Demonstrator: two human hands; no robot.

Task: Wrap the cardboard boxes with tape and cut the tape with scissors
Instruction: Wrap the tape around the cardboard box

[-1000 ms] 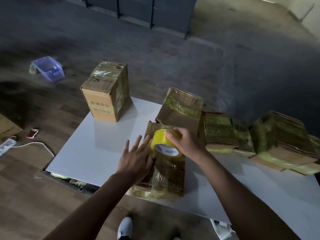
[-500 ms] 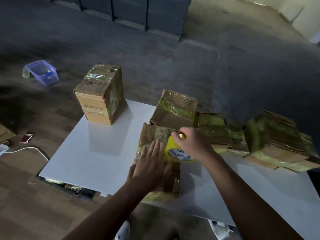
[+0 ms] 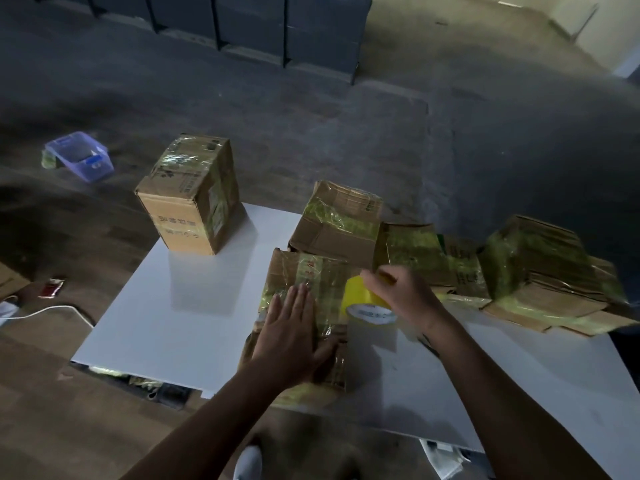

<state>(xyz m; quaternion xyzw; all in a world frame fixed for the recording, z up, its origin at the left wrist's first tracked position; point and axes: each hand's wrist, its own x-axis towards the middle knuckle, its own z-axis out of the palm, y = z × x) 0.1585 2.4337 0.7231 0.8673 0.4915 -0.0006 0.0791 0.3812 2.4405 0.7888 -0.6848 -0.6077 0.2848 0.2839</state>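
Left hand (image 3: pixel 291 337) lies flat with its fingers straight and together, pressing down on the flat box (image 3: pixel 304 271) at the near edge of the worktop (image 3: pixel 173 323). This pins the cardboard so that it neither slides nor lifts under the pull of the tape. Right hand (image 3: pixel 405 292) grips the yellow tape roll (image 3: pixel 360 299) from above, fingers curled over its rim. The roll sits at the box's right side, near the left thumb. The arrangement suggests a strip is being drawn across the box, though the strip cannot be told from the tape already on it. An upright box (image 3: pixel 190 202) stands well apart at the far left corner, and wrapped boxes (image 3: pixel 533 265) lie along the right. Scissors are not visible.
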